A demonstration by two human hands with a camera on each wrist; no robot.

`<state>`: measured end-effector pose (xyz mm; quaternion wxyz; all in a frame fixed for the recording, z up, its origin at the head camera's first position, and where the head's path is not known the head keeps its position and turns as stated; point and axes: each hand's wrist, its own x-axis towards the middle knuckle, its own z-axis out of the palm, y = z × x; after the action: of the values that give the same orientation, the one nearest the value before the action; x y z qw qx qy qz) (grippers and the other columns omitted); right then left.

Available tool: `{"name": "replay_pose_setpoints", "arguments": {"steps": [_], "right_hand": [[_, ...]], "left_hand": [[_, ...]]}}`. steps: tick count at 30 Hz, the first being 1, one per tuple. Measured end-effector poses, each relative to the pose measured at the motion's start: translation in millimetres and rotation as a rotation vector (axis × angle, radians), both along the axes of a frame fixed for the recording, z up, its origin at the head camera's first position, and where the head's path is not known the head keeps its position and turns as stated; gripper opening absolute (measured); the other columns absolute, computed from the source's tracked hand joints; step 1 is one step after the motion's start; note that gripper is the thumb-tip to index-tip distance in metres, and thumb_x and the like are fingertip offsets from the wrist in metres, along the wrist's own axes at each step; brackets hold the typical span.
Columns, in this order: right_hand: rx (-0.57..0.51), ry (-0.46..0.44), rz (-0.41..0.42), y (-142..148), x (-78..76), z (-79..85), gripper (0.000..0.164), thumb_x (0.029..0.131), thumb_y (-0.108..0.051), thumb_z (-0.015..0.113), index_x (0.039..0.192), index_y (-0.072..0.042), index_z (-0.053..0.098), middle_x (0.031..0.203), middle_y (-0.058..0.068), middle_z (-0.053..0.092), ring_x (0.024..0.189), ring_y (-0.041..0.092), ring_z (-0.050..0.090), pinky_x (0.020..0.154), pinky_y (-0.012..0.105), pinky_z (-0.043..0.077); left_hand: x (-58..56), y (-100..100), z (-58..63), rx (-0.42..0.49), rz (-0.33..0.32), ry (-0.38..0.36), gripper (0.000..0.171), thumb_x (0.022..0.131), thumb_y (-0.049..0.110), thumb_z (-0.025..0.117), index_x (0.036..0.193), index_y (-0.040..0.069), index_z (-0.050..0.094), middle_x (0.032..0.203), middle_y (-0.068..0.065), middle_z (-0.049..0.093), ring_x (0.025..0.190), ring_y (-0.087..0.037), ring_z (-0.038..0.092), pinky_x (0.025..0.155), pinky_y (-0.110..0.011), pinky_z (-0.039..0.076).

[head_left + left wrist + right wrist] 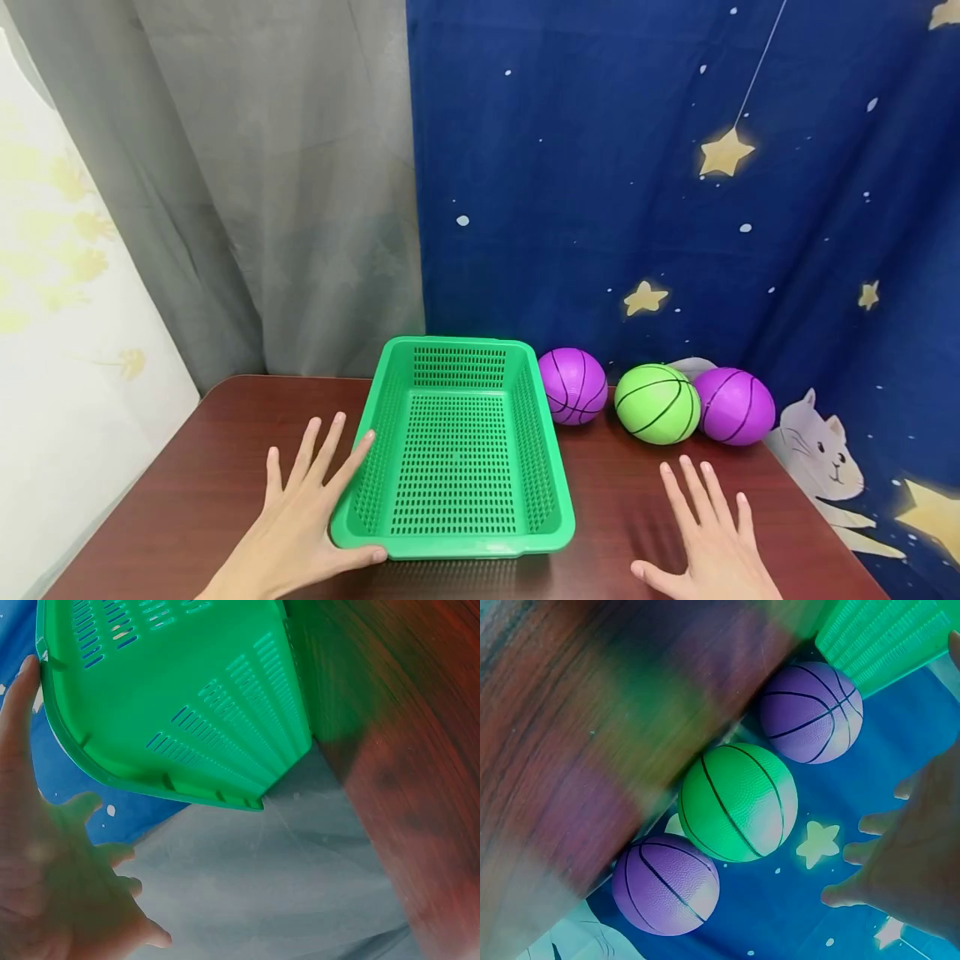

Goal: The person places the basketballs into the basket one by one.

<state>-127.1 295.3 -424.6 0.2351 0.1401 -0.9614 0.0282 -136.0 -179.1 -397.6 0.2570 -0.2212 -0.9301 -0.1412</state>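
The grip of my left hand [296, 517] stands apart: straight fingers fan out along the side of the green basket [453, 547], and the thumb seems to touch its near left corner without pinching. The grip of my right hand [712, 542] is apart too, holding nothing above the surface [607, 483]. The basket sits mouth up between the hands and farther out.

A shove from that thumb alone would, I judge, swivel the basket into the nearest purple ball [572, 386]; I can't tell whether they already touch. That ball could then knock the green ball [657, 404] into the other purple ball [737, 406]. Being round and close to the far edge, they might roll off towards the blue curtain [540, 208].
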Motion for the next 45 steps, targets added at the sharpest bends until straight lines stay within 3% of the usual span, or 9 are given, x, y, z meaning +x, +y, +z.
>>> {"name": "replay_pose_setpoints", "arguments": {"steps": [6,9,14,16,19,21,28,36,45], "right_hand": [[-0.008,0.006,-0.014,2.1,3.1,-1.8,0.120,0.060,-0.071,0.069,0.151,-0.018,0.011,0.153,0.010,0.009,0.140,0.028,-0.001,0.095,0.067,0.010],[-0.003,0.006,-0.012,2.3,2.9,-1.4,0.120,0.060,-0.070,0.069,0.151,-0.016,0.012,0.153,0.011,0.009,0.140,0.028,-0.002,0.100,0.065,0.002],[-0.005,-0.009,-0.011,-0.3,-0.9,-1.4,0.118,0.061,-0.069,0.070,0.150,-0.012,0.016,0.152,0.014,0.012,0.140,0.031,0.001,0.103,0.049,-0.017],[-0.031,-0.025,-0.005,-3.2,-2.5,-2.7,0.117,0.062,-0.068,0.070,0.149,-0.011,0.019,0.153,0.014,0.012,0.139,0.032,0.003,0.103,0.050,-0.015],[-0.076,-0.035,0.010,-5.3,-4.8,-4.3,0.116,0.061,-0.067,0.071,0.149,-0.009,0.020,0.153,0.014,0.012,0.139,0.033,0.005,0.102,0.064,0.004],[-0.101,-0.037,0.012,-4.2,-5.3,-4.4,0.116,0.061,-0.065,0.073,0.149,-0.010,0.020,0.153,0.014,0.012,0.139,0.033,0.004,0.098,0.067,0.013],[-0.082,0.003,-0.006,4.2,-3.2,-4.0,0.117,0.060,-0.065,0.073,0.148,-0.007,0.022,0.152,0.016,0.014,0.139,0.032,0.002,0.102,0.058,-0.010],[-0.062,0.037,-0.009,7.3,-5.0,-1.8,0.116,0.060,-0.064,0.074,0.148,-0.007,0.023,0.152,0.016,0.015,0.140,0.032,0.002,0.103,0.061,-0.006],[-0.227,-0.076,-0.025,21.3,-7.7,4.3,0.099,0.078,-0.049,0.069,0.150,-0.008,0.014,0.151,0.021,0.013,0.139,0.035,0.002,0.101,0.064,0.002]], "left_hand": [[-0.3,1.7,-2.5,0.016,-0.016,-0.031,0.116,0.058,0.079,0.064,0.149,0.019,0.024,0.155,-0.009,0.003,0.139,-0.034,-0.004,0.097,-0.068,-0.007],[-0.5,1.5,-3.9,0.022,-0.014,-0.041,0.117,0.057,0.079,0.064,0.149,0.020,0.023,0.155,-0.009,0.002,0.139,-0.034,-0.005,0.097,-0.067,-0.008],[-2.5,-3.6,-6.3,0.032,-0.023,-0.067,0.118,0.057,0.077,0.066,0.150,0.020,0.022,0.155,-0.009,0.000,0.139,-0.033,-0.006,0.096,-0.068,-0.008],[-3.2,-7.9,-7.6,0.036,-0.030,-0.080,0.118,0.056,0.076,0.067,0.150,0.020,0.021,0.155,-0.009,0.000,0.139,-0.032,-0.007,0.096,-0.069,-0.008],[-4.3,-12.3,-8.8,0.041,-0.042,-0.092,0.120,0.055,0.075,0.068,0.150,0.020,0.019,0.155,-0.009,-0.001,0.139,-0.032,-0.007,0.095,-0.070,-0.007],[-5.2,-12.4,-9.2,0.045,-0.049,-0.100,0.121,0.054,0.075,0.068,0.150,0.020,0.019,0.155,-0.009,-0.001,0.139,-0.032,-0.007,0.094,-0.071,-0.006],[-8.2,-6.6,-10.5,0.052,-0.058,-0.108,0.121,0.054,0.074,0.069,0.150,0.018,0.021,0.155,-0.010,-0.001,0.139,-0.032,-0.007,0.094,-0.072,-0.004],[-7.2,-5.5,-10.1,0.056,-0.053,-0.107,0.119,0.057,0.072,0.069,0.150,0.018,0.019,0.155,-0.009,-0.001,0.139,-0.032,-0.008,0.096,-0.069,-0.008],[-2.1,-0.3,-13.0,0.176,-0.082,-0.281,0.093,0.082,0.048,0.065,0.151,0.025,0.006,0.155,-0.004,-0.004,0.140,-0.029,-0.005,0.100,-0.064,-0.006]]}}
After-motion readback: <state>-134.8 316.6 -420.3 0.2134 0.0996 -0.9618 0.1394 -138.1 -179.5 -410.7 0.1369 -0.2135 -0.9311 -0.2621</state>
